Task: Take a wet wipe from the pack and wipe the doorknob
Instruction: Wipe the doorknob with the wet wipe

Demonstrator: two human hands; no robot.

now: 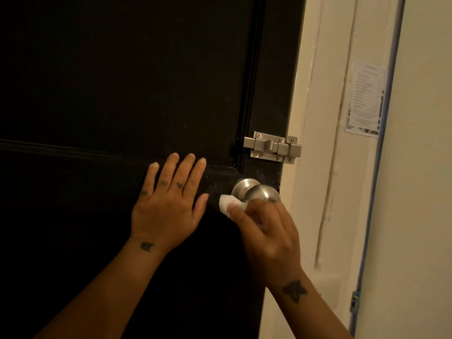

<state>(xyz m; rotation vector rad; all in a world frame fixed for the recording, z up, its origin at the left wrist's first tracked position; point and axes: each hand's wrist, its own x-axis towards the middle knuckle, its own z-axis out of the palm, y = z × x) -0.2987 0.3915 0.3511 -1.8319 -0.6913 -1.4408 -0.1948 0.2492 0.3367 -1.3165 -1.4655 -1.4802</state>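
A round brushed-metal doorknob (pixel 259 192) sticks out near the right edge of a black door (pixel 110 94). My right hand (pixel 269 236) grips a folded white wet wipe (pixel 226 204) and presses it against the underside and left side of the knob. Most of the wipe is hidden under my fingers. My left hand (pixel 168 199) lies flat on the door just left of the knob, fingers spread and pointing up, holding nothing. The pack of wipes is not in view.
A silver sliding bolt latch (pixel 272 146) is screwed on above the knob. Right of the door runs a cream door frame (pixel 315 143), with a printed paper notice (pixel 365 99) taped beside a blue strip (pixel 381 143) on the wall.
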